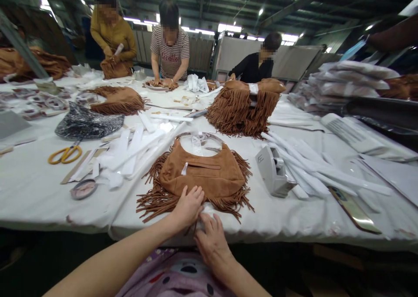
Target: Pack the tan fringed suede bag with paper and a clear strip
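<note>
A brown suede bag with long fringe [204, 175] lies flat on the white table [39, 192] right in front of me, its handle wrapped in white paper. My left hand [188, 206] rests on the bag's near bottom edge, fingers curled over the fringe. Just to its right, my right hand [212, 238] pinches a small piece of white paper [206, 210] at the fringe by the table's front edge.
A white tape dispenser [273, 170] stands right of the bag, beside several white paper strips [310, 166]. Yellow-handled scissors [65, 154] and a tape roll [83, 189] lie left. More fringed bags [243, 105] are stacked behind. Three other people work at the far side.
</note>
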`<state>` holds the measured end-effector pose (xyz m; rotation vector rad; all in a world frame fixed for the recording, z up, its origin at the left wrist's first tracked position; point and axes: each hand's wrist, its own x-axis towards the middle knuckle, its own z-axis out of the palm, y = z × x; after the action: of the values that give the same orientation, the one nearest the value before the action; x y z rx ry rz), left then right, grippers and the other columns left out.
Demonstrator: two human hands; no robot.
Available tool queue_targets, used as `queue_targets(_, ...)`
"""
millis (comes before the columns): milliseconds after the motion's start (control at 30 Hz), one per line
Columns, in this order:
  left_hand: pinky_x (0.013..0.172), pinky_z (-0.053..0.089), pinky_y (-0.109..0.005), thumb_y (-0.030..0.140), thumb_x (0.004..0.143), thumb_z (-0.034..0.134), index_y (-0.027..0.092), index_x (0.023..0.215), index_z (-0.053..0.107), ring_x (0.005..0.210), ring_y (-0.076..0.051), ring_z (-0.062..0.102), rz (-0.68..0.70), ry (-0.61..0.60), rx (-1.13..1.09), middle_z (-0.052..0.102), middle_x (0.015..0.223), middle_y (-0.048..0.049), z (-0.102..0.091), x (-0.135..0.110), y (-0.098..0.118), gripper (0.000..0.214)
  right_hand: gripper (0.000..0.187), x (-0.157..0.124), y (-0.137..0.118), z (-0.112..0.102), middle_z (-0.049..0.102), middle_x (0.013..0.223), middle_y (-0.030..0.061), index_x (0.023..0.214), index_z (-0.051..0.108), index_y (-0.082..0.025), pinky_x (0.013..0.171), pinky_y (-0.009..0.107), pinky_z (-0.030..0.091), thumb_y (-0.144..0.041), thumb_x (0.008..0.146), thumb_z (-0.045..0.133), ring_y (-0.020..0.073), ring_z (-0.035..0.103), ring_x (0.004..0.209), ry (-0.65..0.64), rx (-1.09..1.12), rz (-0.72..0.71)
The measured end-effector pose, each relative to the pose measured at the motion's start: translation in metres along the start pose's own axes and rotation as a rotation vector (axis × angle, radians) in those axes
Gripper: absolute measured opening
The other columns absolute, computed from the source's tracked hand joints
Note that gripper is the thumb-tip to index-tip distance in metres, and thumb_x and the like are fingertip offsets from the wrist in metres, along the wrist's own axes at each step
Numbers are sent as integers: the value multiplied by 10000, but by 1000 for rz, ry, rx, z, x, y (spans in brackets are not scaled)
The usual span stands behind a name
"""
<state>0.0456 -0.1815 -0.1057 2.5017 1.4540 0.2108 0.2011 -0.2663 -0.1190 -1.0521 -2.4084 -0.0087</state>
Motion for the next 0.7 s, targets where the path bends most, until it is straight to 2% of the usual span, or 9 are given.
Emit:
queue_targets(100,1097,240,-546,129,847,392,141,1397,364,1361,-268,318,54,-34,61,378,1467,-133,15,-3,-7,551,134,5,16,-8,646,945,50,808,602,-200,1042,467,298,-224,890,499,187,551,974,-1,51,-65)
queue_targets(167,1096,252,-532,108,840,375,156,1421,334,1368,-260,307,72,-45,93,354,1484,-123,22,-3,-13,585,174,17,34,-12,642,1071,82,1008,621,-203,1046,469,283,-277,884,523,219,531,1070,49,-44,8)
queue_targets(233,1095,252,-531,114,861,347,190,1447,291,1374,-257,294,89,-22,110,334,1499,-102,25,-4,-18,593,385,29,56,-10,558,1270,141,1222,556,-210,1042,515,257,-344,861,558,288,458,1200,76,-207,92)
queue_targets(267,1094,236,-551,124,867,353,222,1453,282,1379,-272,276,93,2,121,326,1505,-88,26,-4,-21,598,441,33,69,-7,518,1326,151,1271,528,-228,1041,542,239,-354,851,568,313,429,1235,67,-280,99)
queue_targets(333,1083,175,-622,153,850,423,304,1443,299,1391,-333,217,99,62,159,312,1514,-55,26,-5,-28,624,458,37,97,-1,474,1385,132,1298,511,-282,1048,573,203,-287,843,562,325,398,1271,1,-379,29)
queue_targets(400,1066,139,-661,168,801,510,373,1416,335,1391,-393,165,112,111,198,301,1519,-22,24,-6,-36,671,537,35,125,1,438,1426,87,1331,475,-327,1073,573,169,-153,824,515,300,378,1299,-106,-418,-115)
queue_targets(500,1070,192,-613,160,752,552,398,1409,339,1384,-407,154,154,126,202,288,1522,11,20,-8,-45,730,734,26,159,-3,373,1471,40,1413,349,-346,1109,564,138,-16,761,420,254,337,1343,-235,-390,-256)
queue_targets(600,1058,234,-593,158,756,530,387,1415,330,1380,-408,158,162,102,178,280,1525,16,13,-10,-47,726,829,20,176,-7,368,1468,38,1436,290,-339,1115,579,154,47,704,343,226,312,1363,-297,-302,-181)
queue_targets(700,1056,241,-592,202,789,519,375,1424,321,1380,-402,164,162,69,144,283,1524,2,6,-12,-45,687,854,19,178,-9,356,1469,54,1435,284,-327,1100,610,186,57,674,327,230,271,1381,-375,-204,-110)
